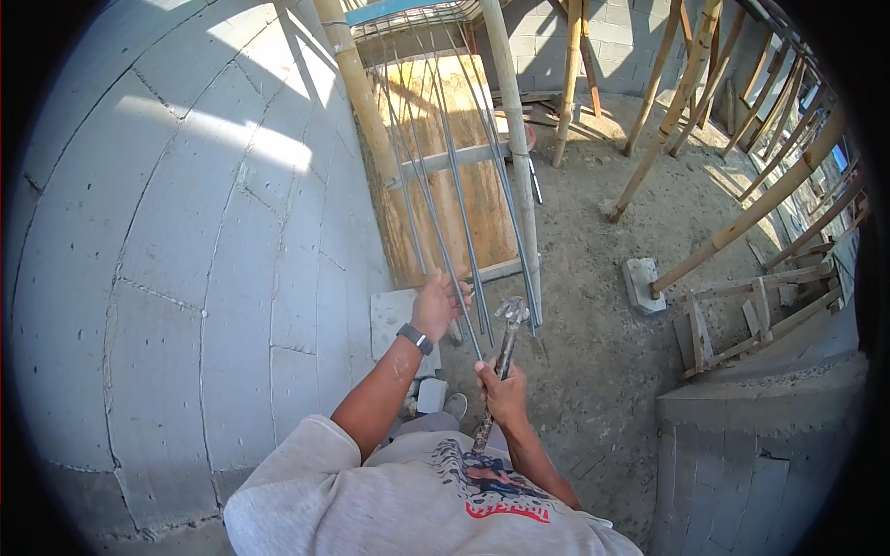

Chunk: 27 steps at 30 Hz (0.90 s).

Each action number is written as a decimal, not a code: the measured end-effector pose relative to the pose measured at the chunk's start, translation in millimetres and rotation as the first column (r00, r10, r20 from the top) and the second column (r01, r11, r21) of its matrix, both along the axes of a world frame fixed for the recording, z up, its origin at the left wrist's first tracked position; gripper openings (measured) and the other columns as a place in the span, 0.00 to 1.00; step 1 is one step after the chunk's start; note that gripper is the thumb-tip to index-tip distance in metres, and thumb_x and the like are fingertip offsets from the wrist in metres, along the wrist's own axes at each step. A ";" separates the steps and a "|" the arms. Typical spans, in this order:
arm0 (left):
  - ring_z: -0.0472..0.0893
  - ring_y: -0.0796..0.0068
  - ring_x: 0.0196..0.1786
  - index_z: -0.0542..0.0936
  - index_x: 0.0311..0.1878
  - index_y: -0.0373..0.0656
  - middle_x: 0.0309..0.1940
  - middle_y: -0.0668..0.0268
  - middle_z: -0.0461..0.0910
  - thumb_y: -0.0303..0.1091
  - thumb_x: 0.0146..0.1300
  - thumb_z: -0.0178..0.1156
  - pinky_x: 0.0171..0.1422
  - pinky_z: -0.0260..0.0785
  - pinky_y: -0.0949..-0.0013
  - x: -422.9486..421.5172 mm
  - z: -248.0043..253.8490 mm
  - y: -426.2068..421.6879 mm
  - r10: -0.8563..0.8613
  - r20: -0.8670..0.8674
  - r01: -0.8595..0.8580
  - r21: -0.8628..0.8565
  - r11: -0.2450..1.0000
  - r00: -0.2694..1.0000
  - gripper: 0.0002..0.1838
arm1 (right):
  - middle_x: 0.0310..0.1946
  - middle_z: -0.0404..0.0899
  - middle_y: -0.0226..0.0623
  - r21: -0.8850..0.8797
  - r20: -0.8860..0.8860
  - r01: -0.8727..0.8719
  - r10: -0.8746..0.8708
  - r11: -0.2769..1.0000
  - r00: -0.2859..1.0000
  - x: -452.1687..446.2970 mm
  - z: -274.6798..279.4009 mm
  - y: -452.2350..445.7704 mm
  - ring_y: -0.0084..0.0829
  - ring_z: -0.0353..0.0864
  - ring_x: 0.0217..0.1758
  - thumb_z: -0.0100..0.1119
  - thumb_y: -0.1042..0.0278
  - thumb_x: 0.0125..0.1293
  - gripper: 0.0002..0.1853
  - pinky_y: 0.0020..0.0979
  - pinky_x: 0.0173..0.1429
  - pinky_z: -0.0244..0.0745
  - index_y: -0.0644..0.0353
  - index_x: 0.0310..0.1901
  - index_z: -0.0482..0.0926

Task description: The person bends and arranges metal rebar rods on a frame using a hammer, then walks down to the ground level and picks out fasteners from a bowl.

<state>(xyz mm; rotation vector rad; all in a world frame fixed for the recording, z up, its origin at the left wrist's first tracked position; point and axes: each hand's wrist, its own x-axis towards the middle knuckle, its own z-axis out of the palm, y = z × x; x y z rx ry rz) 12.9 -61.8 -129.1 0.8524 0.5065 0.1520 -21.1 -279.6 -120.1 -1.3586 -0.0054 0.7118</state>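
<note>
My right hand (503,393) is closed around the handle of a hammer (505,347), whose worn metal head points up and away from me. The lower end of one thin steel rod (451,264) reaches my right thumb; whether it is pinched there I cannot tell. Beside that rod, my left hand (439,306) has its fingers stretched out, with a watch (415,339) on the wrist. The fingers lie against or just behind the rod. Several more steel rods (509,204) hang down from above, in front of a plywood panel (464,218).
A grey block wall (204,241) rises close on my left. Bamboo props (681,102) stand to the right, one with its foot at a concrete block (642,284). A wooden frame (756,310) lies at right, above a low block wall (742,463). The floor (593,380) is rough concrete.
</note>
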 end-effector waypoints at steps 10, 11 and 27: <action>0.79 0.70 0.39 0.75 0.62 0.42 0.41 0.66 0.79 0.63 0.75 0.40 0.45 0.73 0.65 -24.3 -40.4 16.3 0.187 -0.158 -0.199 -0.066 0.978 0.970 0.34 | 0.22 0.79 0.31 -0.087 0.100 -0.078 0.086 0.993 0.991 41.2 -16.2 -27.8 0.19 0.72 0.18 0.61 0.57 0.72 0.14 0.23 0.24 0.67 0.60 0.37 0.76; 0.79 0.69 0.41 0.71 0.67 0.43 0.44 0.65 0.78 0.65 0.74 0.41 0.46 0.74 0.65 -18.9 -43.5 20.2 0.254 -0.141 -0.264 -0.058 0.963 0.957 0.36 | 0.24 0.81 0.33 -0.085 0.091 -0.095 0.103 0.992 0.991 41.2 -18.0 -29.6 0.20 0.74 0.19 0.61 0.58 0.72 0.14 0.23 0.25 0.68 0.61 0.38 0.76; 0.82 0.66 0.48 0.75 0.65 0.39 0.62 0.53 0.74 0.39 0.66 0.65 0.49 0.78 0.66 27.8 -1.7 38.6 0.351 -0.130 -0.120 0.784 0.610 0.927 0.27 | 0.34 0.85 0.37 0.072 0.136 -0.481 0.469 0.874 0.873 -7.6 -25.9 16.8 0.22 0.82 0.30 0.59 0.69 0.71 0.09 0.25 0.34 0.76 0.66 0.44 0.74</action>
